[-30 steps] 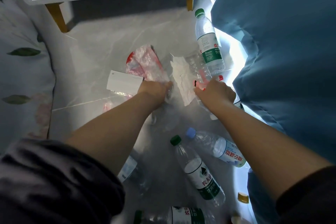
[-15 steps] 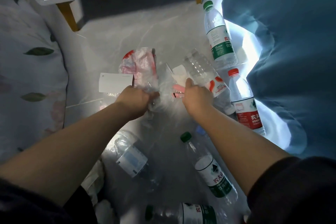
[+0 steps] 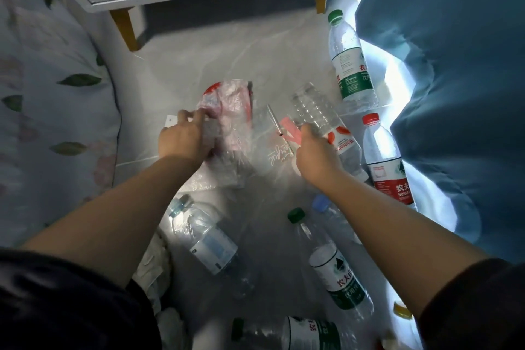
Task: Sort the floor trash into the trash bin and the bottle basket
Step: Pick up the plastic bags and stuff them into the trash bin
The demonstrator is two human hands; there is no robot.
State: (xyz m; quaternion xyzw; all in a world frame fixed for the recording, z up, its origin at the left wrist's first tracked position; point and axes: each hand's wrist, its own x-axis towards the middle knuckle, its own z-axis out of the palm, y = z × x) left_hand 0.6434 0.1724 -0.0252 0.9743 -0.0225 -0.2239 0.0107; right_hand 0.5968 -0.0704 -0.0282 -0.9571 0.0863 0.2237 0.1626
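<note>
Legible markings, item by item:

1. red-label bottle, right of frame: white "农夫" above "NONGFU"; the line runs on round the curve, out of sight.
2. green-label bottle, upper right: one red "农" at the label's edge; the small print is unreadable.
3. green-capped bottle, lower centre: red "农夫山" on the white band, white "饮用" on the green band below.
4. bottom-edge bottle: partial red characters, only "农" clear.
5. clear ribbed bottle, centre right: inverted red word on the label, reads like "Wahaha".
6. clear plastic bag, centre: white cursive word, possibly "Joyful"; uncertain.
7. blue-label bottle, lower left: print too small to read.
8. pink plastic bag, centre: markings crumpled, unreadable.
</note>
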